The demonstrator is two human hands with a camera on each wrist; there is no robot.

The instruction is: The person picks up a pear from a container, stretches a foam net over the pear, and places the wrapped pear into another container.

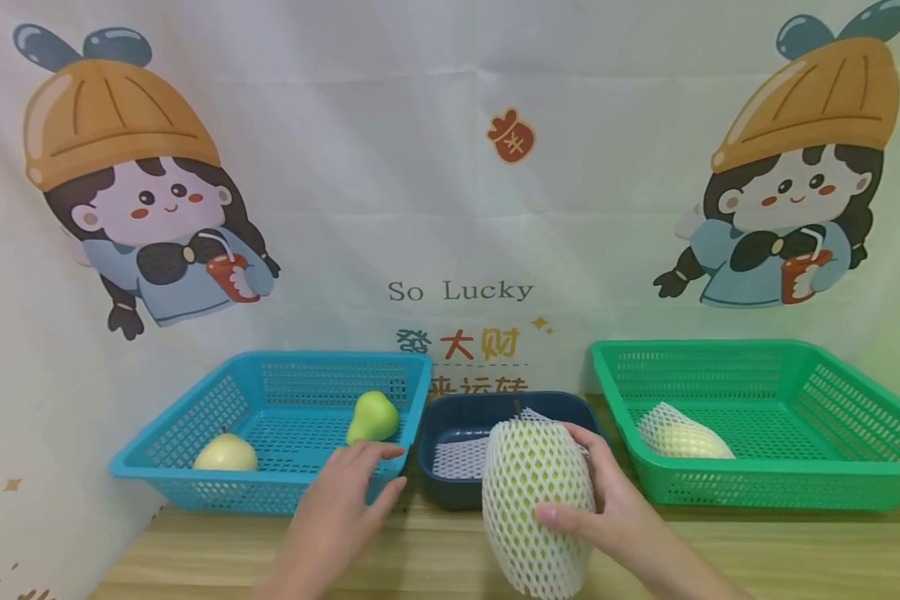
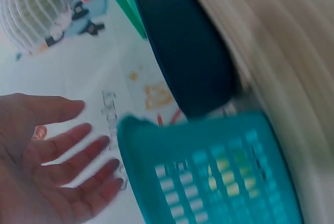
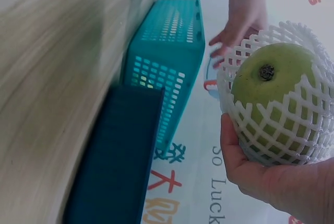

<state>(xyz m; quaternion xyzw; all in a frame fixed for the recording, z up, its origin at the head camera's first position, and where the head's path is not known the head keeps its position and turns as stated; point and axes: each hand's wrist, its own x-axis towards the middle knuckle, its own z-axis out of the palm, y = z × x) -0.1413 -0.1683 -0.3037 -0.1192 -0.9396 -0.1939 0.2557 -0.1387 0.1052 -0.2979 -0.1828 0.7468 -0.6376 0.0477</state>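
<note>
My right hand (image 1: 607, 508) grips a green pear (image 3: 276, 70) wrapped in a white foam net (image 1: 532, 508), held up in front of the navy bin. A dark stem pokes out at its top in the head view; the right wrist view shows its bare end with a dark calyx. My left hand (image 1: 345, 508) holds nothing, its fingers loosely spread near the front right rim of the blue basket (image 1: 157, 475). Inside that basket lie a bare green pear (image 1: 375, 415) and a pale yellow pear (image 1: 227, 454). Whether the left fingers touch the rim, I cannot tell.
Between the two baskets stands the navy bin (image 1: 450, 493) with white foam netting (image 1: 461, 458) inside. To the right, a green basket (image 1: 780, 483) holds a pale fruit in a foam net (image 1: 686, 437). All stand on a wooden table (image 1: 795, 558) before a printed cloth (image 1: 450, 183).
</note>
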